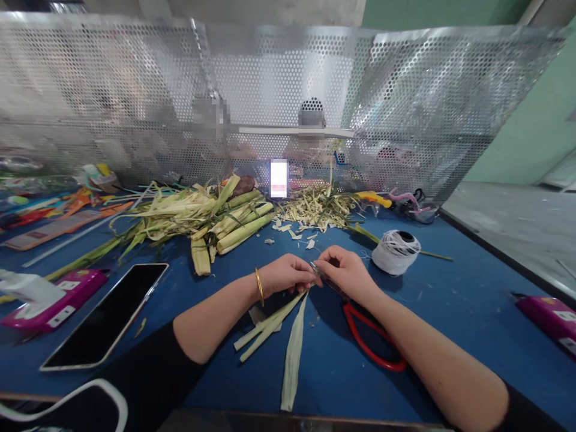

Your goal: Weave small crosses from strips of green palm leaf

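Note:
My left hand [290,275], with a gold bangle at the wrist, pinches the gathered top of several pale green corn husk strips [294,354]. Their loose ends fan out toward the table's front edge. Fingertip to fingertip with it, my right hand [348,273] is closed around the blade part of red-handled scissors [375,354]. A bit of metal shows between the fingertips, and the handles trail out under my right forearm. Exactly what the fingertips press together is hidden. A spool of white thread [396,252] stands just beyond my right hand.
A heap of corn husks [193,210] and shredded scraps [317,207] lie behind my hands. At left are a phone [108,315] and a magenta power strip [67,297]; another power strip [546,318] lies far right. A perforated metal screen [270,78] borders the blue table [333,390].

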Available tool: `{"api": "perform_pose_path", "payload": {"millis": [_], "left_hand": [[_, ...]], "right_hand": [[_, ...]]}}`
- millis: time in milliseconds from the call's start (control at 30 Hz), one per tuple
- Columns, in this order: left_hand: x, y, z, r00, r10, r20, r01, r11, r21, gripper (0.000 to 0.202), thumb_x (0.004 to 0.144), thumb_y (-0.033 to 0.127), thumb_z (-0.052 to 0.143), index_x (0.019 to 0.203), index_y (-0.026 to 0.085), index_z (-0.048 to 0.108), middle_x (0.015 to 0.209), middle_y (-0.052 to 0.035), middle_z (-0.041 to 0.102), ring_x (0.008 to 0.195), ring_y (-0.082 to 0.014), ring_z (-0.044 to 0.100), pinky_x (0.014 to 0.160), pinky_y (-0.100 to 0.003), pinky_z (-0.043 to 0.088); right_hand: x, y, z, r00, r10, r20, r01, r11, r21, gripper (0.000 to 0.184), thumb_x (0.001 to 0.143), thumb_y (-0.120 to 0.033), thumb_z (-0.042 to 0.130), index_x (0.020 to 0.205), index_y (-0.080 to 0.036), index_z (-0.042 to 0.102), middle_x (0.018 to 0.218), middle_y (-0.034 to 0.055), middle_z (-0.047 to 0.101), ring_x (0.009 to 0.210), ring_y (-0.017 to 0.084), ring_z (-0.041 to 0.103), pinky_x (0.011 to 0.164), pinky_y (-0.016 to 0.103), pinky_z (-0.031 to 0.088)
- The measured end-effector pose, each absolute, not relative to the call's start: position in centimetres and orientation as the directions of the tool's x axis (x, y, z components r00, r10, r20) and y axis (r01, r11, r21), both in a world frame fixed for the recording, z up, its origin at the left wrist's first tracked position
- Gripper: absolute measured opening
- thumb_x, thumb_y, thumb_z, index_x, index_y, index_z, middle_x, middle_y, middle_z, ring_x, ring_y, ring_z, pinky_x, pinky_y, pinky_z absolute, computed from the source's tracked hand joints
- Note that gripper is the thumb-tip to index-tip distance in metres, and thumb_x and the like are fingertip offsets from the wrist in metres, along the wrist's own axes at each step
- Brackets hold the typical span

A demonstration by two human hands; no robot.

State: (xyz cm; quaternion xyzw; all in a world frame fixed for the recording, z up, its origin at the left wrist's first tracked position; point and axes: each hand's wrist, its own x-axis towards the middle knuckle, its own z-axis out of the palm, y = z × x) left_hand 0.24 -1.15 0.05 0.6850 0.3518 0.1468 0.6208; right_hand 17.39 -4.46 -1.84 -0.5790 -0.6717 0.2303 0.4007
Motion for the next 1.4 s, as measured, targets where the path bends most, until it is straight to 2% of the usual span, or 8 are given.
{"api": "perform_pose_path", "payload": {"millis": [167, 267, 400, 700, 833, 1033, 1333, 1400], "left_hand": [[0.6, -1.4, -0.3, 0.673, 0.715, -0.189, 0.284, -0.014, 0.959, 0.027, 0.068, 0.039, 0.067, 0.069, 0.013, 0.071, 0.05, 0.0037, 0.049, 0.046, -0.006, 0.041, 0.042, -0.019, 0.025], [0.8, -1.5, -0.5, 0.626, 0.759, -0.18, 0.264, 0.011, 0.965, 0.025, 0.069, 0.038, 0.066, 0.067, 0.013, 0.07, 0.05, 0.0033, 0.05, 0.046, -0.0062, 0.04, 0.042, -0.019, 0.024], [0.7, -1.5, -0.3, 0.575, 0.792, -0.207, 0.232, 0.085, 0.969, 0.022, 0.07, 0.035, 0.065, 0.068, 0.014, 0.07, 0.051, 0.0035, 0.049, 0.046, -0.0056, 0.039, 0.042, -0.019, 0.023], [0.7, -1.4, -0.2, 0.562, 0.795, -0.229, 0.184, 0.149, 0.971, 0.02, 0.067, 0.033, 0.066, 0.06, 0.015, 0.062, 0.051, 0.0043, 0.05, 0.045, -0.0049, 0.041, 0.042, -0.018, 0.024], [0.8, -1.4, -0.3, 0.531, 0.812, -0.242, 0.204, 0.155, 0.967, 0.017, 0.068, 0.031, 0.065, 0.063, 0.014, 0.065, 0.052, 0.0034, 0.053, 0.044, -0.0041, 0.04, 0.041, -0.018, 0.025], [0.7, -1.2, -0.3, 0.471, 0.845, -0.254, 0.167, 0.197, 0.966, 0.015, 0.063, 0.024, 0.07, 0.074, 0.014, 0.07, 0.065, -0.002, 0.065, 0.045, -0.0042, 0.043, 0.039, -0.018, 0.023], [0.5, -1.0, -0.2, 0.465, 0.855, -0.229, 0.197, 0.152, 0.968, 0.017, 0.054, 0.022, 0.075, 0.065, 0.014, 0.064, 0.05, 0.0042, 0.053, 0.045, -0.0054, 0.043, 0.039, -0.017, 0.024], [0.4, -0.9, 0.0, 0.464, 0.862, -0.205, 0.224, 0.11, 0.968, 0.018, 0.054, 0.022, 0.076, 0.064, 0.014, 0.063, 0.051, 0.0043, 0.053, 0.046, -0.0056, 0.043, 0.039, -0.017, 0.023]], "right_hand": [[17.6, -4.4, -1.9, -0.025, 0.936, 0.352, 0.633, 0.287, -0.719, 0.012, 0.075, -0.025, 0.059, 0.064, -0.02, 0.062, 0.07, 0.0014, 0.061, 0.065, 0.015, 0.056, 0.062, 0.027, 0.042], [18.2, -4.3, -1.7, 0.01, 0.888, 0.459, 0.664, 0.337, -0.667, 0.016, 0.081, -0.024, 0.052, 0.081, -0.02, 0.068, 0.086, 0.005, 0.064, 0.075, 0.017, 0.059, 0.068, 0.029, 0.045], [19.1, -4.4, -0.9, 0.042, 0.851, 0.523, 0.694, 0.352, -0.628, 0.019, 0.084, -0.029, 0.053, 0.089, -0.023, 0.071, 0.09, 0.0056, 0.064, 0.079, 0.019, 0.059, 0.064, 0.029, 0.045], [18.8, -4.8, -0.7, -0.257, 0.905, 0.339, 0.721, 0.413, -0.556, 0.012, 0.079, -0.028, 0.065, 0.088, -0.024, 0.072, 0.085, 0.0025, 0.06, 0.079, 0.017, 0.059, 0.071, 0.029, 0.043], [18.8, -4.7, -0.8, -0.238, 0.93, 0.281, 0.768, 0.357, -0.532, 0.014, 0.08, -0.028, 0.063, 0.07, -0.021, 0.068, 0.077, 0.0015, 0.059, 0.069, 0.014, 0.057, 0.065, 0.027, 0.041], [18.5, -5.1, -0.3, -0.213, 0.936, 0.281, 0.758, 0.34, -0.556, 0.016, 0.079, -0.025, 0.063, 0.064, -0.02, 0.064, 0.075, 0.0005, 0.058, 0.068, 0.013, 0.056, 0.065, 0.026, 0.041], [18.3, -5.3, -0.5, -0.369, 0.902, 0.225, 0.672, 0.426, -0.606, 0.016, 0.078, -0.026, 0.062, 0.063, -0.02, 0.065, 0.07, -0.0009, 0.058, 0.066, 0.013, 0.057, 0.064, 0.026, 0.042], [18.3, -5.2, -0.6, -0.304, 0.926, 0.223, 0.646, 0.372, -0.667, 0.014, 0.079, -0.025, 0.058, 0.069, -0.02, 0.065, 0.072, 0.0003, 0.061, 0.065, 0.013, 0.058, 0.062, 0.026, 0.045]]}}
